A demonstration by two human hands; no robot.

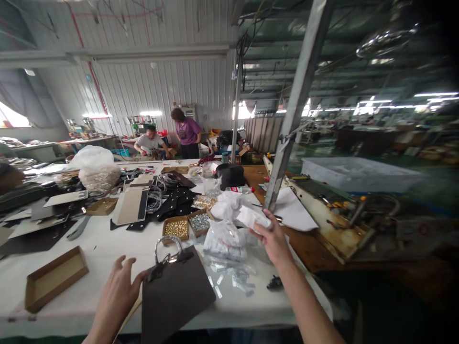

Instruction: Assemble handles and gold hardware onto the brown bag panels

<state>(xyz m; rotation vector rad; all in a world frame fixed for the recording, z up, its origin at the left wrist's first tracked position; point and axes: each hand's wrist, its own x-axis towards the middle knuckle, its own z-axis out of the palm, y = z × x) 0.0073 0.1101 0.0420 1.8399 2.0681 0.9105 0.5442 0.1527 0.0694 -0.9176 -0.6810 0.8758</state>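
Note:
My left hand [118, 289] rests with fingers spread on the left edge of a dark brown leather panel [175, 294] that carries a metal ring handle [168, 246] at its top. My right hand [273, 239] is raised over the table and closed on a small white plastic bag [251, 217]. Just left of that hand lies a clear bag of white parts [224, 239]. Small clear packets [233, 277] are scattered on the white table [107, 253] below it.
Small cardboard boxes of gold studs [175, 228] and silver pieces [200, 222] stand behind the panel. An empty cardboard tray [53, 277] lies at left. A slanted metal post [297, 100] rises at right. Two other people [168, 136] work at the far end.

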